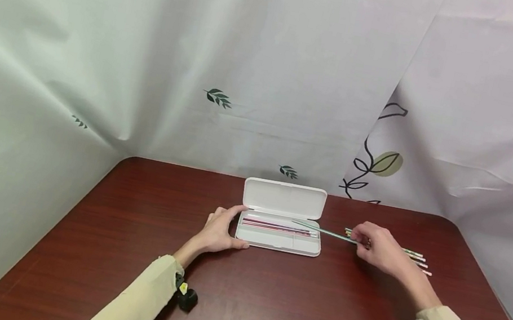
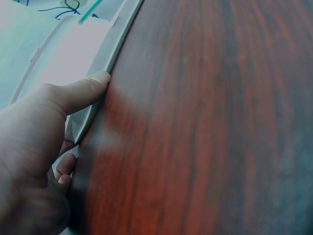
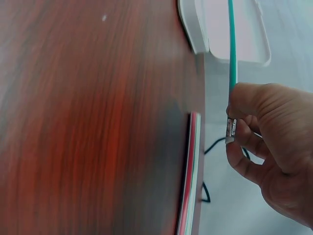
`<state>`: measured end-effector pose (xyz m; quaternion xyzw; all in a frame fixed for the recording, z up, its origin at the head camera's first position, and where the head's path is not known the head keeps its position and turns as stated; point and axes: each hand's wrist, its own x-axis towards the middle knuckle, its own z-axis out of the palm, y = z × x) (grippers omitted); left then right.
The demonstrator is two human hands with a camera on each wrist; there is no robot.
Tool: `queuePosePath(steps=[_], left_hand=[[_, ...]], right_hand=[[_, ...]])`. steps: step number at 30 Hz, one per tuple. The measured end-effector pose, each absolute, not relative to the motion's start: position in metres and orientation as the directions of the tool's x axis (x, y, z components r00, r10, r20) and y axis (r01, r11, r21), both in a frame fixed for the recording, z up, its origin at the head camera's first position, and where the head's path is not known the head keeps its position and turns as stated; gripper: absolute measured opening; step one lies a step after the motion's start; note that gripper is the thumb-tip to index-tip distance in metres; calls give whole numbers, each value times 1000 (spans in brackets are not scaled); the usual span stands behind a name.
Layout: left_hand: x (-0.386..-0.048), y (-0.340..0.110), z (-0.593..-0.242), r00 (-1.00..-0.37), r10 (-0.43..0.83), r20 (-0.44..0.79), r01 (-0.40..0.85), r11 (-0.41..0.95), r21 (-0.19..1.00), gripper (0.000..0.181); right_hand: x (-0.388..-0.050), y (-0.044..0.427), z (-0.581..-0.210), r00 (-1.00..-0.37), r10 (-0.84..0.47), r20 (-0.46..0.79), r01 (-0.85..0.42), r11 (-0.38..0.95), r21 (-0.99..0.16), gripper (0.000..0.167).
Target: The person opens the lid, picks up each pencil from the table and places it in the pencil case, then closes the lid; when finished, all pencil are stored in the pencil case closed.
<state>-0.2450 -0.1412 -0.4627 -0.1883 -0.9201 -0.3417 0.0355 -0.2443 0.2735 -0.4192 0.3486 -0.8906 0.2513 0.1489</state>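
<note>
A white pencil case lies with its lid raised, several red and white pencils inside its long compartment. The left hand grips the case's left end, thumb at the front edge and fingers at the back corner; in the left wrist view this hand has its thumb on the case's edge. The right hand pinches a green pencil near one end, its other end over the case's right part. In the right wrist view the right hand holds the green pencil between thumb and fingers.
Several more pencils lie on the brown table beneath and to the right of the right hand; the right wrist view shows them as a bundle. A white printed curtain hangs behind the table's back edge.
</note>
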Motion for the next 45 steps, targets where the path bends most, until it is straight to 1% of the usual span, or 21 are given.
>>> queuePosePath(steps=[4,6,16,23,31,45], left_hand=[[-245,-141,-462,-928,319,193,368,695,618,90],[-245,-142,-462,-928,318,192,366,695,618,90],[-245,-140,-462,-934,309,182,352,697,624,89],[-245,-140,-461,-932,313,181,355,698,622,90],[-246,-142,-464,-920,334,205,387,690,612,90],[-245,-142,-462,-925,324,198,373,681,630,89]], right_hand=[[-249,259,-417,-742,-546,389,-669,646,-368,31],[-252,252,-417,-746,-551,374,-665,648,-371,29],[-263,221,-417,-726,-601,335,-687,615,-387,28],[-269,205,-416,-716,-624,314,-697,604,-387,22],[-273,191,-417,-717,-636,286,-694,607,-387,23],[-277,178,-417,-715,-644,274,-696,616,-368,22]])
